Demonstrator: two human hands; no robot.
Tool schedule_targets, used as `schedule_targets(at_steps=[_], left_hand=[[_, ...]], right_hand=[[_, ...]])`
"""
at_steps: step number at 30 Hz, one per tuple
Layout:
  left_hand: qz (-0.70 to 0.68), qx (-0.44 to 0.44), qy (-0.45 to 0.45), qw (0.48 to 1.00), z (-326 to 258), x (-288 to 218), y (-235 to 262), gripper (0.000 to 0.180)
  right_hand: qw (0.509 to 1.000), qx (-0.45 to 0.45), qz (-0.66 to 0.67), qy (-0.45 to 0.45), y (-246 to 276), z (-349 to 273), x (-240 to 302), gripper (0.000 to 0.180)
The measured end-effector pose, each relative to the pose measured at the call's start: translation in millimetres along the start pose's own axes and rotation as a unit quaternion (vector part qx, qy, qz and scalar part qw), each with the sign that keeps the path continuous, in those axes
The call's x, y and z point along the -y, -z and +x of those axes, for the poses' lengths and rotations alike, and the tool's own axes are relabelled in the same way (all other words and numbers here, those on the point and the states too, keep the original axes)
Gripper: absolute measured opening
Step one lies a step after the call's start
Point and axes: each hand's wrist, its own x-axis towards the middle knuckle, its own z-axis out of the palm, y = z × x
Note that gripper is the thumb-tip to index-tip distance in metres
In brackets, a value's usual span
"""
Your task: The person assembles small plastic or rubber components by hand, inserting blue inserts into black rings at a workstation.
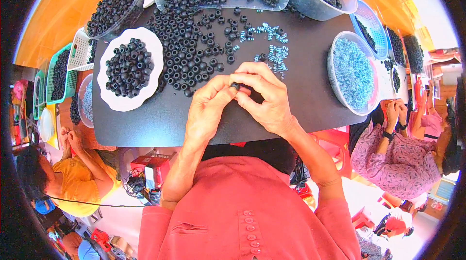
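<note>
In front of me, over the near part of the dark table (306,114), my left hand (208,107) and my right hand (268,102) meet. A small black round plastic piece (235,86) sits pinched between the fingertips of both. Just beyond my hands spreads a loose pile of similar black pieces (187,58), many with a round hole. Small pale-blue coils (277,55), like springs, lie scattered past my right hand. More black pieces fill a scalloped white plate (109,92) on the left. A clear round tub (335,73) of blue coils stands on the right.
A clear bin (252,4) and two clear tubs (119,29) (330,15) of black pieces line the far edge. Baskets, such as a green basket (68,92), stand further left. Co-workers sit on both sides, one in a yellow top (85,185), another in patterned clothes (395,163).
</note>
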Motion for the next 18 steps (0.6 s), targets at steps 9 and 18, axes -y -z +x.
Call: schedule_targets(at_steps=[9,18], left_hand=[[-0.053,-0.006,0.065,0.996,0.0,2.0,4.6,0.019],[-0.177,0.039,0.034,0.983,0.2,11.8,2.1,0.019]], right_hand=[[0.998,-0.036,-0.04,0.027,-2.1,-5.1,-1.0,0.036],[0.998,-0.045,-0.044,0.007,-3.0,-5.9,2.5,0.035]])
